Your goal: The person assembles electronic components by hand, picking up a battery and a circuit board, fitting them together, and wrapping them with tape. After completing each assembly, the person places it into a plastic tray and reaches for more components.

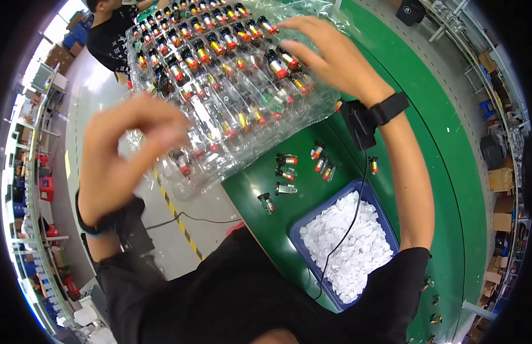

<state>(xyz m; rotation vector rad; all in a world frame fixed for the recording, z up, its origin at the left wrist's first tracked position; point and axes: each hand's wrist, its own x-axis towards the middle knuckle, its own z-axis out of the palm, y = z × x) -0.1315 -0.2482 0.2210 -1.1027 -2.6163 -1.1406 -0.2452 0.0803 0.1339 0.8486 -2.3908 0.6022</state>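
Observation:
A clear plastic blister tray [214,155] in loose clear film holds several rows of small motor-like parts [214,43] with black ends and red and yellow bands. Many nearer pockets show clear plastic, with similar parts blurred beneath. My right hand [334,54] is over the tray's right edge, thumb and fingers apart, nothing seen between them; its fingertips are beside a part in the far row. My left hand [120,149] hovers by the tray's left near corner, fingers curved toward the thumb and smeared by motion. Whether it holds anything cannot be made out.
A blue bin [297,232] of small white pieces [349,246] stands on the green table [260,172]. Several loose parts [286,174] lie between bin and tray. A black cable [347,232] runs from my right wrist device [360,123] across the bin. Another person [108,34] stands far left.

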